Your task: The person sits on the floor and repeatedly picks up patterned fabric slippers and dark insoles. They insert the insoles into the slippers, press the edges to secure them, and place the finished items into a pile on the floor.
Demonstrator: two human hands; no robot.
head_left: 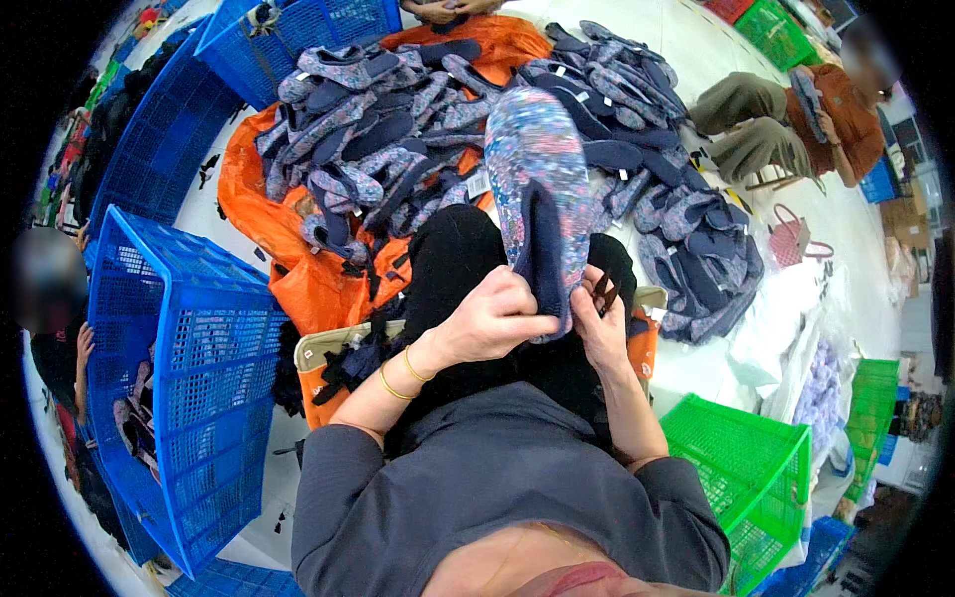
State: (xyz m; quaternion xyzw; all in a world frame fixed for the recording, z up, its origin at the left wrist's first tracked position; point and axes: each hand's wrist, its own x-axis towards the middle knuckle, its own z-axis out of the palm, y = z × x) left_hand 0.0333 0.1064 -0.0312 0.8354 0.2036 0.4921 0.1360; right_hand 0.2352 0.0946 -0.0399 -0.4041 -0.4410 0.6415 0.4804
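A floral blue-and-pink slipper [545, 149] with a dark navy lining is held up over my lap, its toe pointing away from me and blurred. My left hand [493, 313] is closed on the heel end, at the edge of the opening. On the other side of the heel, my right hand [602, 323] pinches the rim. A small dark item shows among the right hand's fingers; its kind cannot be made out. Beyond my knees lies a big heap of similar slippers [343, 129], partly on an orange sack [249, 189].
Another slipper pile [696, 254] lies to the right on the floor. A blue crate [219, 368] stands at left, a green crate [736, 458] at lower right. A seated person [836, 109] holds a slipper at the far right. Another person's hands [448, 10] show at the top.
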